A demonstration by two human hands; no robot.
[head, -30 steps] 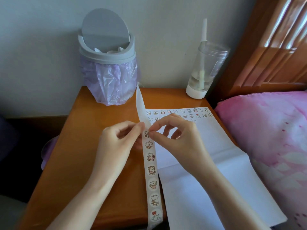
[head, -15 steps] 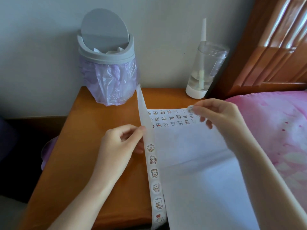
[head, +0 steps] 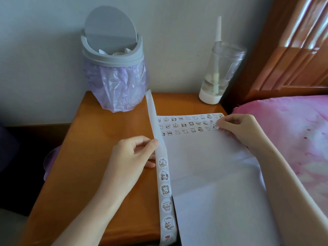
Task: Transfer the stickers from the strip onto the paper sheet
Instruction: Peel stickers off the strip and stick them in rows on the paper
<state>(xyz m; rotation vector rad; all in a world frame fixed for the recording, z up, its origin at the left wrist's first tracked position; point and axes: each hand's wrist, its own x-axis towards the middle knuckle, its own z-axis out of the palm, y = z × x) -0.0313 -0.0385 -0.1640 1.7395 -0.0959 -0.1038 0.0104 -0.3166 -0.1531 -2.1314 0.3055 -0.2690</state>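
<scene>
A long sticker strip (head: 165, 189) runs from the table's front edge up toward the bin; its lower part carries several round cartoon stickers, its upper part is bare backing. My left hand (head: 133, 157) pinches the strip at its left edge, just above the topmost sticker. A white paper sheet (head: 213, 174) lies to the right of the strip, with three rows of small stickers along its top. My right hand (head: 239, 128) pinches one round sticker (head: 215, 125) at the right end of those rows, against the sheet.
The wooden bedside table (head: 99, 157) holds a grey swing-lid bin with a purple bag (head: 115, 71) at the back left and a clear tumbler with a straw (head: 220, 71) at the back right. A pink bed cover (head: 292, 139) borders the right side.
My right hand peeled a sticker off the strip, carried it up and to the right, and now has it down at the right end of the sticker rows. My left hand kept hold of the strip.
</scene>
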